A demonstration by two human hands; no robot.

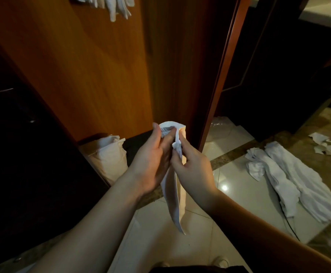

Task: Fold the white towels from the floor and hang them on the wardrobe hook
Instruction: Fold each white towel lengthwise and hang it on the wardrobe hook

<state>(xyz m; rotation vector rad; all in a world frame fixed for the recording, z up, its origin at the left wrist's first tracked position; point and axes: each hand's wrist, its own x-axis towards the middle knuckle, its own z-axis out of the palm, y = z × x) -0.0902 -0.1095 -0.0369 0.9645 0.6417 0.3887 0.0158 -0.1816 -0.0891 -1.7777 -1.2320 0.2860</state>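
Holding a folded towel upright, both hands pinch its top: left hand, right hand. Keep edges aligned, probably before hooking.

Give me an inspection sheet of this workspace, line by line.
Surface: glossy tiled floor, with a brown marble strip.
Job's things: folded white towel held upright in both hands; loose towels on the floor at right; hung towels on the wardrobe door.
Clutter: torn paper scraps; clear plastic wrap; white bag by the wardrobe.
Grippers: left hand holds the towel's folded top; right hand pinches it.
Cables: thin dark cord under the floor towels.
Surroundings: dim room.
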